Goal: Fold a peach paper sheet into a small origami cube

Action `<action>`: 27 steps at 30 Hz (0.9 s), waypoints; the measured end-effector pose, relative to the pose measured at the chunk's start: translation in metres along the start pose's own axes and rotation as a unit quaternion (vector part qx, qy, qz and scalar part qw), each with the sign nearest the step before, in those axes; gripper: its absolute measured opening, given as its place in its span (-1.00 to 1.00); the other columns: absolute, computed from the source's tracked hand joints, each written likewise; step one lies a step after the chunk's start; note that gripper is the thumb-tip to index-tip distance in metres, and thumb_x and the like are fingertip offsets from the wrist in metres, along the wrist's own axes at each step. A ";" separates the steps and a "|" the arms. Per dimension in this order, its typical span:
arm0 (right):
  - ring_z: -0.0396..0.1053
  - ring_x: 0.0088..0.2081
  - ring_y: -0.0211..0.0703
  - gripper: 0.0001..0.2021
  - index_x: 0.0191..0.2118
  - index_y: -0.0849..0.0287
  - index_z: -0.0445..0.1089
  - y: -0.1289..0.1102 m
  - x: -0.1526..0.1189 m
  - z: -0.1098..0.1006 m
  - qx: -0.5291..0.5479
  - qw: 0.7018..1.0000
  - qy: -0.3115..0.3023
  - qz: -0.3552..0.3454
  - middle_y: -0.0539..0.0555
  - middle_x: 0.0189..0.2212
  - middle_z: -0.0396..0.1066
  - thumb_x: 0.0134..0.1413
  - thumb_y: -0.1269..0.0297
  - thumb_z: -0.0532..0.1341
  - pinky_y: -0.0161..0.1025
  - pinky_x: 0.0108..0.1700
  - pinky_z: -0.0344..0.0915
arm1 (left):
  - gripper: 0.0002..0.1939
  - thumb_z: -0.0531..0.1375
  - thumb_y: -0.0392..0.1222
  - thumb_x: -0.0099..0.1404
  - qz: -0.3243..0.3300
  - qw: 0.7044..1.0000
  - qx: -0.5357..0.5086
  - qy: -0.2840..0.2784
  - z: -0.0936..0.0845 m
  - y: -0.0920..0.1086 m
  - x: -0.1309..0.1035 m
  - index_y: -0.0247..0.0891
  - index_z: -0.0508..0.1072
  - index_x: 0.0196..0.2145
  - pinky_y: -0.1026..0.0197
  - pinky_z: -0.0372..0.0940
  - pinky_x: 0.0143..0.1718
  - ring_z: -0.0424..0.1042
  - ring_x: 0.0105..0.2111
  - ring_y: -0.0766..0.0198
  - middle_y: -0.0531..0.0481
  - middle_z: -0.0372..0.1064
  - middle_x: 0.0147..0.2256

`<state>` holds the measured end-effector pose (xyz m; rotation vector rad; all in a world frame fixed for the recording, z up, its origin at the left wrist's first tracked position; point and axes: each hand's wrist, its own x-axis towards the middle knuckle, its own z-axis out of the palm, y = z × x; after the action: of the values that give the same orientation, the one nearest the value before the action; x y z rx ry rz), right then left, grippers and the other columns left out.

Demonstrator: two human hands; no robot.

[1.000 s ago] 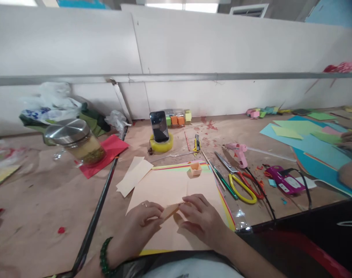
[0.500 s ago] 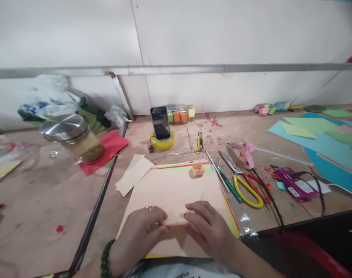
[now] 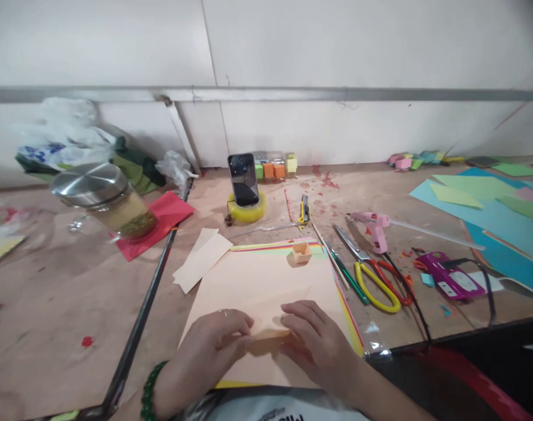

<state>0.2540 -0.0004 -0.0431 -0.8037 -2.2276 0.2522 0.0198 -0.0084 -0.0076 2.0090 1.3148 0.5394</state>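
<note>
A piece of peach paper (image 3: 268, 336) with a folded or raised edge spans the gap between my hands, its colour blending with the sheet below. My left hand (image 3: 217, 339), wearing a ring and a green bead bracelet, pinches its left end. At the other end, the curved fingers of my right hand (image 3: 316, 336) close on it; the thumb is partly hidden. Beneath both hands lies a stack of coloured paper (image 3: 248, 286) with a peach sheet on top. A small open peach paper box (image 3: 302, 254) sits near the stack's far right corner.
Right of the stack lie a green pen (image 3: 349, 278), scissors (image 3: 375, 286), a pink glue gun (image 3: 375, 228) and a purple device (image 3: 453, 275) with a cord. Behind stand a phone (image 3: 243, 181) in a yellow tape roll (image 3: 247, 211) and a cutter (image 3: 305, 209). A lidded glass jar (image 3: 132, 219) stands left.
The view has shifted slightly. The raised edge of the peach paper between my fingers looks a little more tilted; both hands keep nearly the same place and hold.
</note>
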 end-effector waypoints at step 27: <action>0.40 -0.08 0.08 -0.72 -0.01 0.19 0.36 0.025 0.003 -0.034 -0.170 0.977 -0.127 0.034 0.24 -0.12 0.48 0.19 0.23 0.17 0.01 -0.08 0.37 | -0.69 0.04 -0.15 0.42 0.118 0.905 0.372 0.168 0.010 -0.037 -0.043 -0.30 0.43 0.00 0.06 0.37 -0.18 0.45 -0.15 0.03 -0.16 0.52 -0.07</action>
<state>0.2876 0.0191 -0.0274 -1.0829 -2.5255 0.0022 -0.0146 -0.0409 -0.0404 2.8257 1.6638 0.5637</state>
